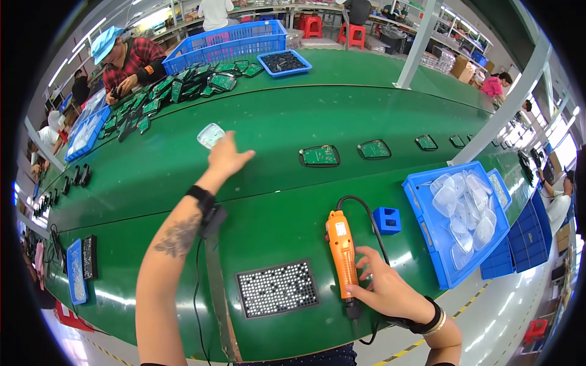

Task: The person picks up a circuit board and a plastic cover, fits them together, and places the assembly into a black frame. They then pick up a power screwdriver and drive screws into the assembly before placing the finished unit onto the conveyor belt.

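Observation:
On the green conveyor, a small rounded board under a clear, shiny cover (pixel 211 135) lies at the fingers of my left hand (pixel 226 157). That hand's thumb sticks out to the right, away from the board, and the hand looks open. My right hand (pixel 386 287) is beside an orange electric screwdriver (pixel 343 253) lying on the bench, bit end toward me. Its thumb rests over the screwdriver's lower end, while the other fingers curve loosely apart along the right side. Left of the screwdriver lies a black tray (pixel 278 288) with rows of small white pieces.
Green circuit boards in black frames (pixel 319 156) run rightward along the conveyor. A blue bin of clear covers (pixel 458 226) and a blue block (pixel 387 221) stand at right. Beyond are a board pile (pixel 159 97), a blue crate (pixel 226 46) and a co-worker (pixel 131 61).

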`<action>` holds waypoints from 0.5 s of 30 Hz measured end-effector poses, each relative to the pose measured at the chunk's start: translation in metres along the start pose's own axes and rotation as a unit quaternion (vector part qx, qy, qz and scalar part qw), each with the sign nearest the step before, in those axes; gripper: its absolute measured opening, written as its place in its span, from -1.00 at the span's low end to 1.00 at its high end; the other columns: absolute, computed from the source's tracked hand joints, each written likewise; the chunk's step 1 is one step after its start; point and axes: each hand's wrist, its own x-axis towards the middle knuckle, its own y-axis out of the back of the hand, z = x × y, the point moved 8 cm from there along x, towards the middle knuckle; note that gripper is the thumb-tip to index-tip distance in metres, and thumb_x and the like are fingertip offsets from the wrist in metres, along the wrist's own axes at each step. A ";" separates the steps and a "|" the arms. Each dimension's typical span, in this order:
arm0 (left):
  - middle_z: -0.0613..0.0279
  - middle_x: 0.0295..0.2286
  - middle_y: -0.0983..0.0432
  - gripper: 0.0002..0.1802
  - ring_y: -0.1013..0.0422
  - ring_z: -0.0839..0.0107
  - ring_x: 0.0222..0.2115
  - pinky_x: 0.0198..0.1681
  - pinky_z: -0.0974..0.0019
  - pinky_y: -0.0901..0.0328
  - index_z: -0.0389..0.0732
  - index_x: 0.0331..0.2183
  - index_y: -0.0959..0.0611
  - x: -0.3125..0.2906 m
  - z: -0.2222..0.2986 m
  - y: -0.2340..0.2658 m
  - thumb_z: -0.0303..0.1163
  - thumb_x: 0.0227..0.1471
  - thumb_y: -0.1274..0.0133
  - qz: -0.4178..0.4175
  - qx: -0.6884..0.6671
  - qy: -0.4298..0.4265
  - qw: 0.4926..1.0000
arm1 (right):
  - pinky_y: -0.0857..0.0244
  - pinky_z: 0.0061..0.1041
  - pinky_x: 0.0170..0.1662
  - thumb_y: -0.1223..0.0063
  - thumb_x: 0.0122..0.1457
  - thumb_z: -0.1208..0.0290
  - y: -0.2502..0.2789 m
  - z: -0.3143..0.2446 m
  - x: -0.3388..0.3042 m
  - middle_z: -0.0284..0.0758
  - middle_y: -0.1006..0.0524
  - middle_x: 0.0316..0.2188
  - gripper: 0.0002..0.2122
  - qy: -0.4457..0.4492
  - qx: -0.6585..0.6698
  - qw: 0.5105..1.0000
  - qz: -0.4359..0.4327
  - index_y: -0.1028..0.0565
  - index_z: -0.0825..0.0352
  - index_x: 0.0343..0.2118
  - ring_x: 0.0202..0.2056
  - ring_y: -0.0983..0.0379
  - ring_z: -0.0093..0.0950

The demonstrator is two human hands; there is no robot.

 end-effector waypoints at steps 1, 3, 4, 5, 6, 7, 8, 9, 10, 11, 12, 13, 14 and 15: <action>-0.07 -0.05 -0.30 -0.24 -0.22 0.10 0.00 0.05 0.18 -0.14 -0.31 -0.04 -0.35 0.006 0.035 -0.023 -0.08 -0.22 -0.19 -0.019 -0.007 -0.089 0.996 | -0.36 -0.39 -0.26 -0.12 0.01 0.38 0.001 0.005 0.008 -0.08 -0.44 -0.27 -0.30 0.002 -0.040 0.999 0.024 0.06 0.44 0.11 -0.31 -0.46 -0.29; -0.08 -0.04 -0.29 -0.23 -0.19 0.04 0.02 0.06 0.17 -0.12 -0.25 -0.02 -0.36 0.012 0.082 -0.065 -0.07 -0.26 -0.20 -0.045 -0.012 -0.240 0.970 | -0.36 -0.37 -0.28 -0.13 0.01 0.36 0.000 -0.001 0.019 -0.07 -0.46 -0.32 -0.27 0.010 -0.079 0.996 0.044 0.10 0.45 0.13 -0.34 -0.47 -0.26; -0.07 -0.05 -0.30 -0.23 -0.18 0.02 0.02 0.06 0.17 -0.12 -0.21 -0.02 -0.36 0.007 0.107 -0.079 -0.07 -0.26 -0.20 -0.057 -0.015 -0.307 0.950 | -0.36 -0.35 -0.30 -0.14 0.00 0.34 -0.003 0.002 0.025 -0.08 -0.47 -0.38 -0.24 -0.039 -0.094 0.995 0.012 0.13 0.47 0.13 -0.38 -0.48 -0.23; -0.05 -0.07 -0.32 -0.28 -0.20 0.01 -0.01 0.04 0.17 -0.13 -0.19 -0.03 -0.39 0.003 0.124 -0.091 -0.10 -0.25 -0.20 -0.042 0.002 -0.319 0.947 | -0.36 -0.34 -0.32 -0.14 -0.01 0.33 -0.005 0.005 0.029 -0.08 -0.48 -0.44 -0.21 -0.089 -0.109 0.990 -0.020 0.15 0.48 0.13 -0.42 -0.48 -0.20; -0.03 -0.09 -0.34 -0.33 -0.22 0.01 -0.03 0.03 0.17 -0.14 -0.17 -0.05 -0.42 -0.003 0.137 -0.095 -0.13 -0.24 -0.19 -0.027 0.021 -0.329 0.944 | -0.36 -0.32 -0.34 -0.15 -0.01 0.32 -0.008 0.011 0.032 -0.09 -0.48 -0.50 -0.19 -0.134 -0.124 0.982 -0.054 0.18 0.49 0.13 -0.45 -0.48 -0.18; -0.03 -0.09 -0.34 -0.33 -0.22 0.01 -0.03 0.03 0.17 -0.14 -0.17 -0.05 -0.42 -0.001 0.143 -0.095 -0.13 -0.24 -0.19 -0.024 0.019 -0.325 0.945 | -0.36 -0.32 -0.34 -0.15 -0.01 0.32 -0.008 0.012 0.034 -0.09 -0.48 -0.50 -0.19 -0.132 -0.128 0.981 -0.056 0.18 0.49 0.13 -0.45 -0.48 -0.18; -0.02 -0.10 -0.34 -0.37 -0.23 0.02 -0.06 0.01 0.17 -0.16 -0.18 -0.08 -0.44 0.001 0.146 -0.099 -0.16 -0.23 -0.19 -0.068 0.008 -0.330 0.941 | -0.37 -0.33 -0.35 -0.16 -0.03 0.31 -0.007 0.012 0.034 -0.11 -0.49 -0.52 -0.18 -0.122 -0.109 0.986 -0.038 0.19 0.50 0.13 -0.47 -0.48 -0.18; -0.01 -0.12 -0.35 -0.40 -0.24 0.04 -0.08 0.00 0.17 -0.17 -0.19 -0.10 -0.46 -0.002 0.149 -0.104 -0.18 -0.23 -0.19 -0.116 -0.005 -0.335 0.935 | -0.37 -0.33 -0.36 -0.18 -0.04 0.31 -0.007 0.013 0.031 -0.13 -0.49 -0.54 -0.16 -0.116 -0.089 0.989 -0.022 0.19 0.50 0.13 -0.49 -0.48 -0.18; 0.01 -0.13 -0.36 -0.44 -0.25 0.06 -0.11 -0.02 0.17 -0.18 -0.20 -0.12 -0.49 -0.008 0.149 -0.107 -0.20 -0.23 -0.19 -0.162 -0.017 -0.337 0.927 | -0.37 -0.33 -0.38 -0.19 -0.05 0.31 -0.008 0.013 0.027 -0.15 -0.50 -0.57 -0.15 -0.107 -0.068 0.992 -0.007 0.19 0.51 0.13 -0.51 -0.48 -0.18; 0.01 -0.13 -0.36 -0.44 -0.25 0.06 -0.11 -0.02 0.17 -0.18 -0.20 -0.12 -0.49 -0.014 0.145 -0.102 -0.20 -0.23 -0.19 -0.162 -0.016 -0.330 0.930 | -0.37 -0.33 -0.38 -0.19 -0.05 0.31 -0.010 0.016 0.023 -0.15 -0.50 -0.57 -0.15 -0.102 -0.070 0.992 -0.013 0.19 0.51 0.13 -0.51 -0.48 -0.18; 0.01 -0.14 -0.37 -0.47 -0.26 0.07 -0.12 -0.03 0.17 -0.18 -0.20 -0.14 -0.50 -0.022 0.146 -0.092 -0.22 -0.22 -0.18 -0.157 -0.015 -0.337 0.928 | -0.38 -0.32 -0.38 -0.20 -0.07 0.32 -0.009 0.022 0.019 -0.14 -0.50 -0.53 -0.14 -0.103 0.015 0.994 -0.023 0.19 0.50 0.13 -0.49 -0.49 -0.19; 0.02 -0.16 -0.38 -0.49 -0.26 0.09 -0.14 -0.04 0.17 -0.19 -0.21 -0.16 -0.51 -0.032 0.144 -0.080 -0.24 -0.21 -0.18 -0.151 -0.012 -0.343 0.927 | -0.39 -0.32 -0.38 -0.21 -0.09 0.34 -0.008 0.026 0.016 -0.12 -0.50 -0.50 -0.13 -0.102 0.099 0.989 -0.035 0.18 0.50 0.13 -0.47 -0.49 -0.19; 0.03 -0.17 -0.38 -0.52 -0.27 0.10 -0.16 -0.05 0.18 -0.19 -0.21 -0.17 -0.53 -0.042 0.142 -0.065 -0.26 -0.21 -0.17 -0.145 -0.008 -0.349 0.926 | -0.39 -0.31 -0.38 -0.22 -0.11 0.36 -0.006 0.028 0.014 -0.11 -0.50 -0.47 -0.13 -0.102 0.183 0.977 -0.046 0.18 0.49 0.14 -0.46 -0.49 -0.20; 0.03 -0.18 -0.38 -0.52 -0.26 0.10 -0.16 -0.06 0.18 -0.19 -0.22 -0.17 -0.52 -0.059 0.140 -0.048 -0.27 -0.21 -0.17 -0.141 -0.024 -0.367 0.919 | -0.39 -0.31 -0.38 -0.22 -0.11 0.36 -0.003 0.028 0.012 -0.11 -0.50 -0.47 -0.13 -0.098 0.181 0.977 -0.053 0.18 0.49 0.14 -0.46 -0.49 -0.20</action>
